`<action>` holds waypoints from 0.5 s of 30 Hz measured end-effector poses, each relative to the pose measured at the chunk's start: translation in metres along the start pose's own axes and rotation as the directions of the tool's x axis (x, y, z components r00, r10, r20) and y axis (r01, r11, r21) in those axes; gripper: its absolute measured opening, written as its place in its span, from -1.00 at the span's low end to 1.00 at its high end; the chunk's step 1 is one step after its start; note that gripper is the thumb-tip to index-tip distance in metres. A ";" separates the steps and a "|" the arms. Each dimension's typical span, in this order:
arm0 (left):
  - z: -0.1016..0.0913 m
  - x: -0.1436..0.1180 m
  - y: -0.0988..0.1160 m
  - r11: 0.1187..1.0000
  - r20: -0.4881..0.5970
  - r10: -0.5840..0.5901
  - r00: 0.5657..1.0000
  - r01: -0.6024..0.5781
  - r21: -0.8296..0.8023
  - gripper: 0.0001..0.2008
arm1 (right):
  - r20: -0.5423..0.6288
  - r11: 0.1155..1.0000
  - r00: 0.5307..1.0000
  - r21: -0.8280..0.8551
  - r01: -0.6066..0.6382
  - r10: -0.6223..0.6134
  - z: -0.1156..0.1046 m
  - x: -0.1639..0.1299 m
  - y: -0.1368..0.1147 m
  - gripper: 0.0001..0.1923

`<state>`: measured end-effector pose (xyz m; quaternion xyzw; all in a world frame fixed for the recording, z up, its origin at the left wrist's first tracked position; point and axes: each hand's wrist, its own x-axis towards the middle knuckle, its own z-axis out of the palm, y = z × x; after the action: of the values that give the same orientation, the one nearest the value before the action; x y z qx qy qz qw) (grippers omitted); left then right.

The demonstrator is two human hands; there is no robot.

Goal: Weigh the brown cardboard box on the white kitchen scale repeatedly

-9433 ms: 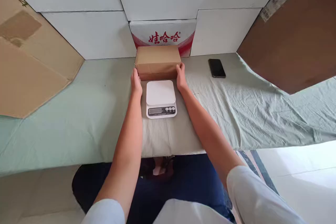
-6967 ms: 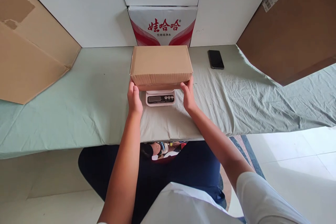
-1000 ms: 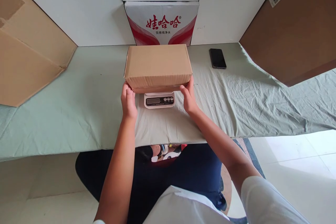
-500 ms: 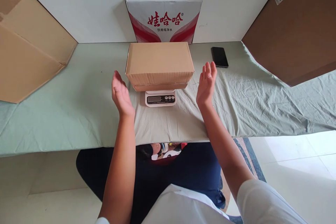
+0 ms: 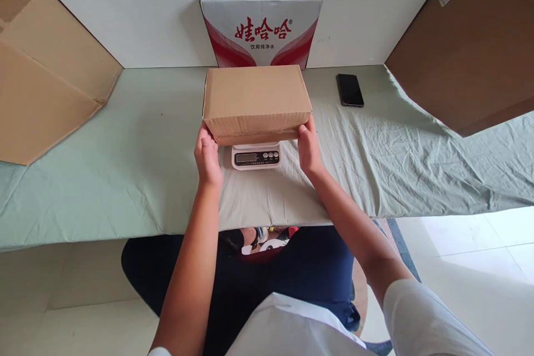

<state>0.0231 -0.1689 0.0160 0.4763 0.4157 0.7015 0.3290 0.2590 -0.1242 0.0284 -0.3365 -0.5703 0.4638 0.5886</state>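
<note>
A closed brown cardboard box (image 5: 256, 97) sits on a small white kitchen scale (image 5: 256, 157), hiding all but the scale's front display strip. My left hand (image 5: 207, 154) grips the box's lower left front corner. My right hand (image 5: 309, 146) grips its lower right front corner. Both stand on a table draped in a pale green cloth (image 5: 137, 167).
A black phone (image 5: 350, 90) lies on the cloth to the right of the box. A white carton with red print (image 5: 261, 30) stands behind it against white blocks. Large cardboard sheets lean at the left (image 5: 45, 67) and right (image 5: 471, 50). The table's front edge is near my lap.
Half a second ago both hands were open and apart from the box; they have now come back in and closed on its lower front corners. The box stays on the scale.
</note>
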 end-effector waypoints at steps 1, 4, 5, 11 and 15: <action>0.001 0.000 0.000 1.000 -0.001 -0.004 1.000 0.004 -0.003 -0.24 | -0.006 1.000 1.000 0.003 0.003 -0.003 0.001 0.001 0.000 -0.32; 0.006 0.005 0.004 1.000 -0.002 -0.011 1.000 0.011 0.008 -0.24 | -0.026 1.000 1.000 -0.013 0.014 -0.015 0.000 0.009 0.003 -0.34; 0.007 0.010 0.007 1.000 0.002 -0.010 1.000 0.010 0.012 -0.23 | -0.028 0.999 0.999 -0.023 0.024 -0.025 -0.001 0.014 0.004 -0.34; 0.008 0.089 0.000 1.000 0.067 -0.022 0.997 0.023 -0.015 -0.26 | -0.022 0.987 0.991 -0.097 0.126 -0.128 0.008 0.078 0.008 -0.25; 0.013 0.137 -0.037 0.991 -0.001 -0.110 0.994 0.109 -0.079 -0.22 | -0.054 0.980 0.989 -0.156 0.126 -0.136 0.022 0.124 0.027 -0.18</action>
<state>-0.0073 -0.0313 0.0392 0.4374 0.4141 0.6996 0.3844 0.2235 -0.0026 0.0506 -0.3571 -0.6056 0.3681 0.6085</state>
